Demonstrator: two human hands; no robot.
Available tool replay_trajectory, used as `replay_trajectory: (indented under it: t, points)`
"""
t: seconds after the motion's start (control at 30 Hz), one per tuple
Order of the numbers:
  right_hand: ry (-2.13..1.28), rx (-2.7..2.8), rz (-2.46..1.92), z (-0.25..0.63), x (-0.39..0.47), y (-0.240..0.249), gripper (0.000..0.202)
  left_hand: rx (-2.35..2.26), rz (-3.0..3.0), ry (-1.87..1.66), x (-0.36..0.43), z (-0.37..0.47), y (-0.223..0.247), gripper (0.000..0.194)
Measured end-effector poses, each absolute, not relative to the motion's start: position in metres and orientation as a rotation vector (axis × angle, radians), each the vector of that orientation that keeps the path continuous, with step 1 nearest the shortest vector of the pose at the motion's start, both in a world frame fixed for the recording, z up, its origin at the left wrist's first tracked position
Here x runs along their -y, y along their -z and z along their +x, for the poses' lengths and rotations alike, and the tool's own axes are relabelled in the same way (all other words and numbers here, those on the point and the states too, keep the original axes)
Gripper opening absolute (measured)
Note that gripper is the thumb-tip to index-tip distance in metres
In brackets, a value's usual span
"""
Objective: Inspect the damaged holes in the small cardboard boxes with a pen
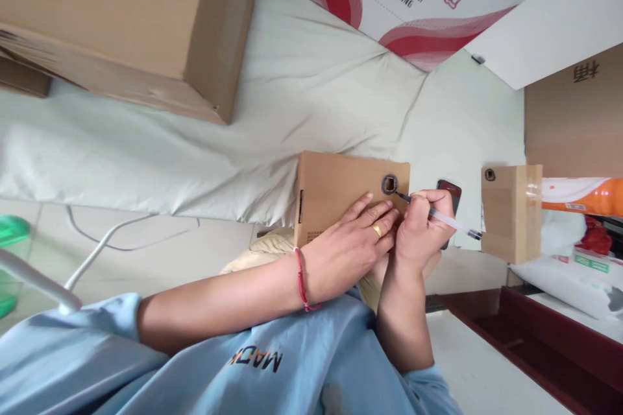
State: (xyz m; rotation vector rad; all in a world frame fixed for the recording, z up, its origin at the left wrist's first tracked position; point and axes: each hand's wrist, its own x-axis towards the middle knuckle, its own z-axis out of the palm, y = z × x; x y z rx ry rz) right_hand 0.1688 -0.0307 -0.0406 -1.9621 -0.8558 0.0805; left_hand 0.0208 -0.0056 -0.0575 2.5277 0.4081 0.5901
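A flat brown cardboard box (pixel 335 185) lies in front of me, with a square hole ringed in dark ink (pixel 390 184) near its right end. My left hand (pixel 351 243) rests on the box, fingers extended and spread slightly, a gold ring on one finger. Closed around a clear pen (pixel 442 217) is my right hand (pixel 421 227), at the right edge of the box. The dark pen tip touches or nearly touches the lower right of the ink ring. Part of a dark phone (pixel 450 193) shows behind my right hand.
A large cardboard box (pixel 121 19) stands at upper left, a red-and-white water carton (pixel 413 0) at the top. Right of my hands is a small cardboard box (pixel 509 214) with a circled mark, beside an orange bottle (pixel 584 196). Dark red tray (pixel 530 337) at lower right.
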Motion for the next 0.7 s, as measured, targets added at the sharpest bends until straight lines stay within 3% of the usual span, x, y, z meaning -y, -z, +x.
replay_trajectory:
  t: [0.53, 0.7]
  points:
    - [-0.2, 0.948, -1.836, 0.171, 0.037, 0.044, 0.01, -0.406, 2.535, -0.593, 0.005, 0.021, 0.059, 0.037]
    - [0.016, 0.782, -1.944, 0.193, 0.056, 0.046, 0.031, -0.393, 2.566, -0.575, 0.002, 0.022, 0.057, 0.033]
